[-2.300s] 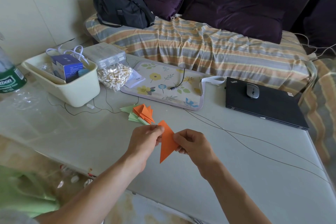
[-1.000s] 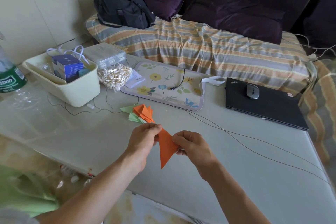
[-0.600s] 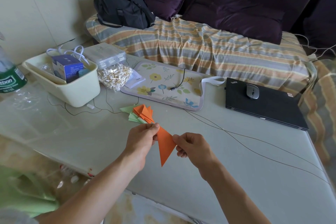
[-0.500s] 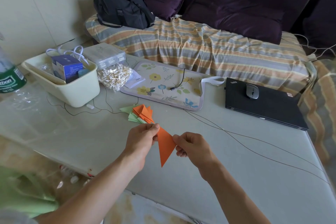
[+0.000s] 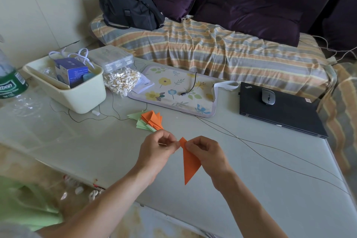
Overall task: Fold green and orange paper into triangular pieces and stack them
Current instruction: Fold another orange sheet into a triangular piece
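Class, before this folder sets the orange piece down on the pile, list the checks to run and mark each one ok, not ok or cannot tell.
1. Orange piece held by both hands: ok; the left hand and right hand pinch its top corner.
2. Piece is off the table: ok, it hangs point down.
3. Last fold finished: cannot tell; fingers hide the top.
4. Pile of folded pieces within view, orange on green: ok.
5. Path to the pile is free: ok, only a thin cable lies to the right.
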Tool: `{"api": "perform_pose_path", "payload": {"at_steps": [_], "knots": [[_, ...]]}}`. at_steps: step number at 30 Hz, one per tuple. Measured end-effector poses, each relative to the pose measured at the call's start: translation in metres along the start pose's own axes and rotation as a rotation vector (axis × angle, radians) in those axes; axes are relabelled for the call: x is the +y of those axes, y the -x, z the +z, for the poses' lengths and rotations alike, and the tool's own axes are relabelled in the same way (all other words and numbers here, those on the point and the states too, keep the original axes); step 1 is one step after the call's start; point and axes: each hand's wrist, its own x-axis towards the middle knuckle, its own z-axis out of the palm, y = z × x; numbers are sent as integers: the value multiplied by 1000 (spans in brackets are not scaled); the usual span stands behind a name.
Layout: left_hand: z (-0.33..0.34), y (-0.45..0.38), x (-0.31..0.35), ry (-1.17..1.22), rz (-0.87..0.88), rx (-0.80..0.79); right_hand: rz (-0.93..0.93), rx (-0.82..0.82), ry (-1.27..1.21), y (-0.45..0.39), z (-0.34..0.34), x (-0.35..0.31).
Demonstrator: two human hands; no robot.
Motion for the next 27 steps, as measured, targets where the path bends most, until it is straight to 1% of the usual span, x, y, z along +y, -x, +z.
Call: {"api": "perform_pose_path", "payload": {"at_steps": [3, 7, 15, 19, 23, 27], "knots": [[0, 1, 2, -103, 85, 36, -1, 3, -14, 0, 0, 0], [1, 2, 2, -102, 108, -2, -14, 7, -13, 0, 1, 0], [2, 3, 1, 95, 3, -85, -51, -36, 5, 0, 1, 1], [1, 2, -1, 132, -39, -116, -56, -54, 9, 1, 0, -1], [0, 1, -1, 252, -141, -149, -55, -56, 14, 2, 0, -2], [1, 0, -1, 269, -163, -163, -39, -56, 21, 3, 0, -2]]}}
